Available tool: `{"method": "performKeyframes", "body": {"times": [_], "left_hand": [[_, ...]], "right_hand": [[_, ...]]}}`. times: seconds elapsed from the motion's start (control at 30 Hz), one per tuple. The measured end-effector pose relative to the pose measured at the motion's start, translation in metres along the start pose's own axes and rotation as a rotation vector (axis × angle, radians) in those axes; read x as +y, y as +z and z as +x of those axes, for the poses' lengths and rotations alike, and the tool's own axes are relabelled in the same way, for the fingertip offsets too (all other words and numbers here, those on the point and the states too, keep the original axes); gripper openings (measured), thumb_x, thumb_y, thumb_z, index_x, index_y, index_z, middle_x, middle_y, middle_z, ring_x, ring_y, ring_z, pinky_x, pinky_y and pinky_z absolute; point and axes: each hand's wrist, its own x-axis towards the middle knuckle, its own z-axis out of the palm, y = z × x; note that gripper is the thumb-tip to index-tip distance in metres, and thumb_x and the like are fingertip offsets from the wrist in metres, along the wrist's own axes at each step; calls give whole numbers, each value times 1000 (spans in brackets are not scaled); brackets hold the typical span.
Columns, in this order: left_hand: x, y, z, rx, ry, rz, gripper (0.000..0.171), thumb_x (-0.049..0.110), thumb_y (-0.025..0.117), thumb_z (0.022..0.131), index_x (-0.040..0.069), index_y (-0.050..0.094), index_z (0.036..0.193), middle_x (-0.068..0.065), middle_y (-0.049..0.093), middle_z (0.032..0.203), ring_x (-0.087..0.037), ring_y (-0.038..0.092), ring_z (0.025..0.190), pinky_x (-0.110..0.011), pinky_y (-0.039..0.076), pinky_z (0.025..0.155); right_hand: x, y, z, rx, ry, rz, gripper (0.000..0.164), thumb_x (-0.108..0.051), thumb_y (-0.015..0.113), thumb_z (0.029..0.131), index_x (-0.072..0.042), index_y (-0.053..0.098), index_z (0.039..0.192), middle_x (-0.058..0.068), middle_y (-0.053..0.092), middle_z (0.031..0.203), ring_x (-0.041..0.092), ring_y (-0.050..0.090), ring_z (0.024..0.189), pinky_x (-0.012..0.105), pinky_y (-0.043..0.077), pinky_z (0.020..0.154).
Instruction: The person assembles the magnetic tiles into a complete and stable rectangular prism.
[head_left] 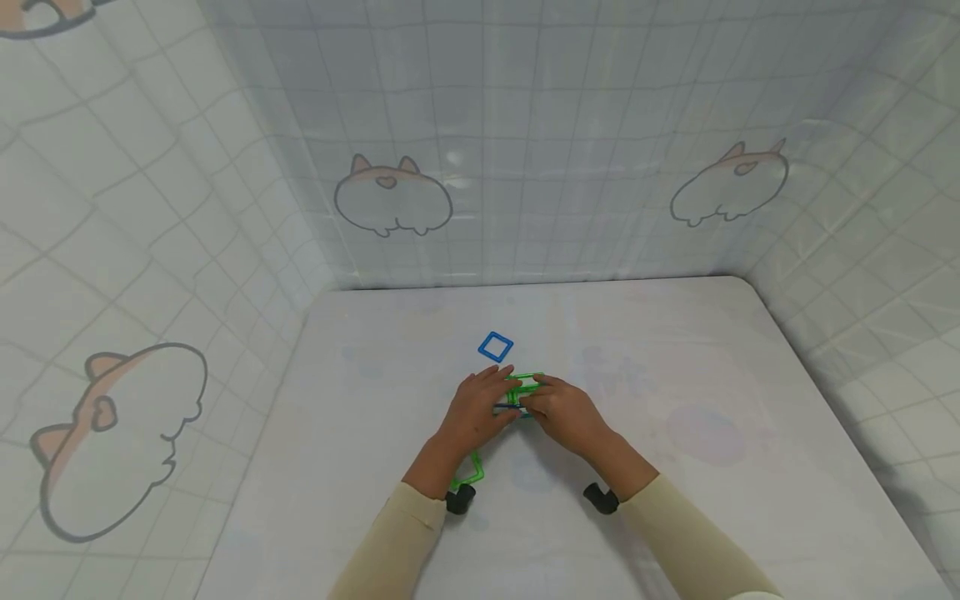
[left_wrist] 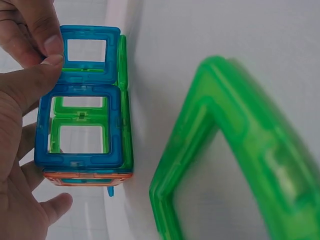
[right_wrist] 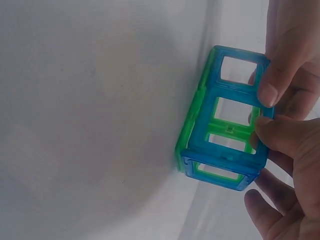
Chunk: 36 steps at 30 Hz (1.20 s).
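Both hands hold a small box built of see-through magnetic tiles (left_wrist: 115,130) low over the table. Two blue square frames (right_wrist: 227,156) form its near side, with green frames (right_wrist: 187,132) at the back and underneath. An orange tile (left_wrist: 90,178) closes the left end; the right end is blue. My left hand (head_left: 474,408) pinches the upper edge, thumb on a blue frame near the middle seam. Close beside it my right hand (head_left: 567,414) grips the same edge by thumb and fingers. Fingers behind the box are partly hidden.
A loose blue square tile (head_left: 490,356) lies on the table beyond the hands. Close to the left wrist is an angular green frame tile (head_left: 478,468), partly hidden by the arm. Tile-patterned sheeting (head_left: 570,150) walls the table at back and sides.
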Motion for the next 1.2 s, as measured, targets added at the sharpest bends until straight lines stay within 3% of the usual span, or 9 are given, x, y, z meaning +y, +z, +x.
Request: {"method": "performKeyframes", "body": {"times": [0.17,0.33,0.47,0.57,0.73,0.9,1.07,1.2], "left_hand": [[-1,2,3,-6,2,-8,27,37,78,86,23,74,109,3,50,150,-23,40,143,-56,37,114],[-1,3,6,-5,-4,-14,20,35,79,86,22,75,100,3,50,150,-21,40,143,-50,36,115],[-1,4,7,-13,-17,-16,20,36,78,87,20,76,99,2,50,150,-21,39,144,-43,35,118],[0,3,8,-24,-37,-35,21,35,77,87,19,76,100,2,49,151,-21,38,145,-41,33,119],[0,1,8,-40,-56,-51,21,35,77,88,19,76,102,3,48,152,-21,36,145,-43,32,119],[-1,2,9,-37,-30,-48,22,33,78,87,19,76,103,2,48,152,-23,38,144,-45,34,118],[-2,4,8,-12,-3,-64,25,30,81,85,19,73,106,-2,49,152,-25,40,143,-44,35,117],[-2,6,7,-8,-7,-95,36,33,80,85,20,67,117,-2,48,152,-24,38,144,-44,33,118]], "right_hand": [[2,1,1,11,-2,7,25,-7,81,82,-12,79,106,0,77,100,28,67,113,37,55,97],[5,1,-1,-11,43,17,31,-11,81,83,-10,76,113,1,74,110,28,63,119,37,53,101],[13,1,-4,-42,172,27,48,-23,84,82,-14,68,126,3,63,127,25,57,123,37,53,100],[19,-1,-5,-67,244,69,46,-28,84,82,-17,68,124,5,57,132,24,58,121,39,54,98],[27,-1,-8,-119,266,174,35,-27,82,84,-17,74,117,11,57,141,28,62,121,44,55,96],[27,-2,-8,-164,289,199,31,-25,79,87,-16,76,116,6,71,123,24,67,114,42,55,96],[28,-2,-11,-164,322,198,45,-29,78,88,-19,67,131,3,69,126,21,65,117,41,54,98],[30,1,-14,-144,374,247,62,-33,79,87,-21,56,143,6,65,133,23,68,110,39,57,92]]}}
